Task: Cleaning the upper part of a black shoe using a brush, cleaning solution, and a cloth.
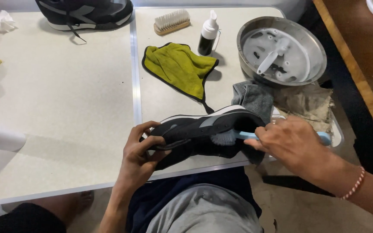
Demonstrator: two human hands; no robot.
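Note:
My left hand grips the toe end of a black sneaker with a white sole, held on its side over the table's near edge. My right hand is closed around a light blue brush whose bristles press against the shoe's side. A red and white string bracelet circles my right wrist. The brush handle's far end sticks out past my fingers.
A yellow-green cloth, a wooden brush, a black bottle with a white cap and a steel bowl of soapy water lie behind. A second black sneaker sits far left. Grey and dirty rags lie at right.

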